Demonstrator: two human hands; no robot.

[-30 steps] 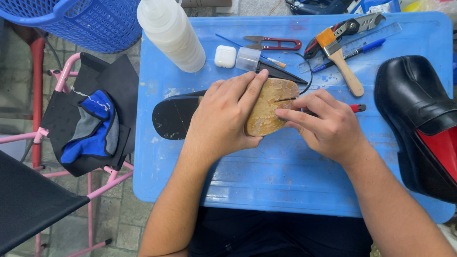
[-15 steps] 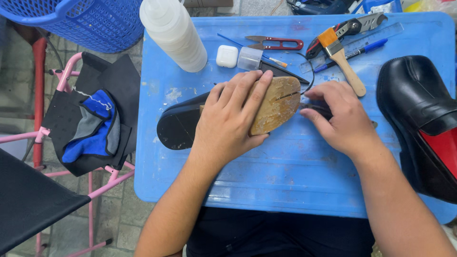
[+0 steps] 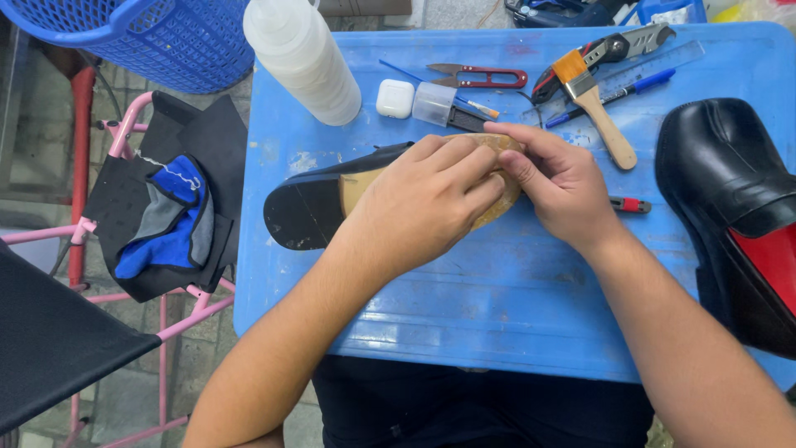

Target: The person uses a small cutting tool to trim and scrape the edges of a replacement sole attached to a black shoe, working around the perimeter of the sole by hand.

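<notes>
Both hands cover most of the shoe sole's (image 3: 311, 207) tan front. The black shoe (image 3: 730, 182) runs off the right edge, the blue basket (image 3: 166, 37) off the top.
</notes>
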